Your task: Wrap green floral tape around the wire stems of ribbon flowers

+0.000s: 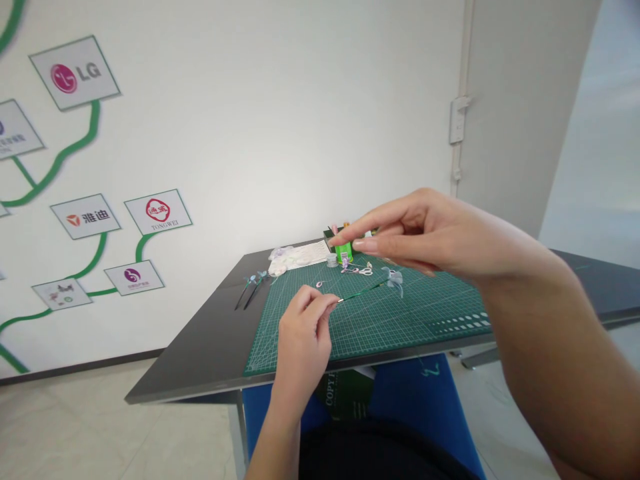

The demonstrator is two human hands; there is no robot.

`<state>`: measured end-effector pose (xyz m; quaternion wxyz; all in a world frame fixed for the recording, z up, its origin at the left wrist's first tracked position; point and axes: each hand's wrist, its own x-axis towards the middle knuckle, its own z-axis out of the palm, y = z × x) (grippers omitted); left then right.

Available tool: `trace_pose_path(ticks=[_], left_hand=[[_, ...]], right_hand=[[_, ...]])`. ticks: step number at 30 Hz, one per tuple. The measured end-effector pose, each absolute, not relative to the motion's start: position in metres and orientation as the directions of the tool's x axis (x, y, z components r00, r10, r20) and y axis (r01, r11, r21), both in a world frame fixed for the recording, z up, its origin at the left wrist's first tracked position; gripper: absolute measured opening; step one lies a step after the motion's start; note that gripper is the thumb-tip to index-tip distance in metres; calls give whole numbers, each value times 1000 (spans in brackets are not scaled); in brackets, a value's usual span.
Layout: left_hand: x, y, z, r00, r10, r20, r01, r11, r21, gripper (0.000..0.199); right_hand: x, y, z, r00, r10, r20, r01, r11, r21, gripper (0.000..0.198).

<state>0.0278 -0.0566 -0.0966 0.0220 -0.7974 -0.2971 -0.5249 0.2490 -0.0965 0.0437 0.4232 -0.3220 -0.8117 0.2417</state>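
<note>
My left hand [304, 333] pinches one end of a thin green stem [361, 293]. The stem reaches out to the right, over the mat, and carries a pale blue-grey artificial flower [394, 280] at its far end. Above the stem, my right hand [425, 230] hangs in the air with index finger and thumb stretched to the left and a gap between their tips. I see nothing between them; its other fingers are partly hidden. Below is a green cutting mat [285, 340] with a white grid. Scissors [366, 271] lie behind the stem.
A bright green container [345, 252] and a small clear spool-like item [332, 260] stand at the back. Beside them lie a white sheet [313, 253] and pale plastic bags [279, 260]. Two finished-looking flower stems [256, 288] rest on the dark table [205, 340], left of the mat.
</note>
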Motion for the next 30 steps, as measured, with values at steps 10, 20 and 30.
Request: trace_pose_path(ticks=[10, 20, 30], left_hand=[[26, -63, -93, 360, 367, 858, 427, -882, 197, 23], [23, -71, -84, 290, 383, 877, 288, -909, 302, 20], [12, -67, -87, 54, 541, 839, 193, -830, 523, 16]], right_hand=[[261, -70, 77, -321, 784, 531, 371, 620, -692, 28], [275, 37, 42, -314, 902, 297, 374, 405, -835, 26], [287, 81, -76, -302, 953, -27, 520, 140, -842, 30]])
